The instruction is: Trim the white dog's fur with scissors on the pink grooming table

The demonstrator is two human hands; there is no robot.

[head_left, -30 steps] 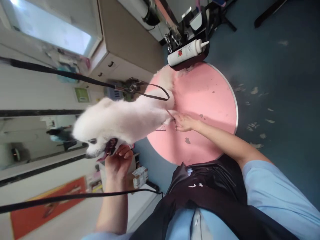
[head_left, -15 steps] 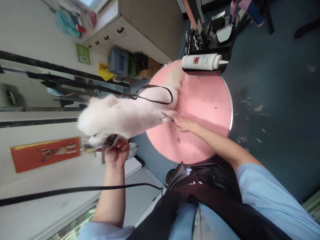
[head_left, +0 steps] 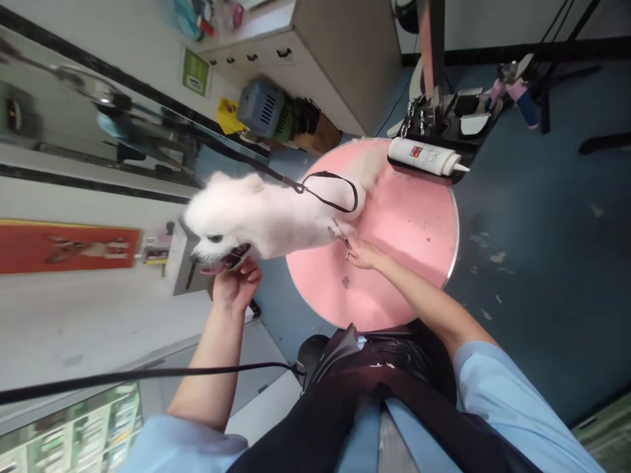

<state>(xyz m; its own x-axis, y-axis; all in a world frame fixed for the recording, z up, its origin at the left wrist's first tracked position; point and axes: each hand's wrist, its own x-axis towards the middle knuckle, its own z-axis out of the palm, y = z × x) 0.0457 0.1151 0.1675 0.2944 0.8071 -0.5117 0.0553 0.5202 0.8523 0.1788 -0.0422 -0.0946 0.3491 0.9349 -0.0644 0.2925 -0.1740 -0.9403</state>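
Note:
A white fluffy dog (head_left: 286, 223) is on the round pink table (head_left: 394, 282), its mouth open and tongue out. My left hand (head_left: 236, 284) is under its muzzle, fingers curled against the chin; what the fingertips grip is partly hidden. Metal scissors (head_left: 342, 238) are in my right hand (head_left: 363, 255), their blades apart against the fur of the dog's leg. A black loop leash (head_left: 329, 190) lies across the dog's back.
A white nozzle bottle (head_left: 424, 157) lies in a black holder at the table's far edge, with spare scissors (head_left: 411, 117) hung beside it. Pink-and-blue clippers (head_left: 517, 98) hang farther right. Hair clumps dot the floor. A pet carrier (head_left: 261, 108) stands by a cabinet (head_left: 340, 59).
My view has turned, so the surroundings shift in the picture. More of the dog's face shows, including an eye. The scissors stay by the leg, and their blades show more clearly.

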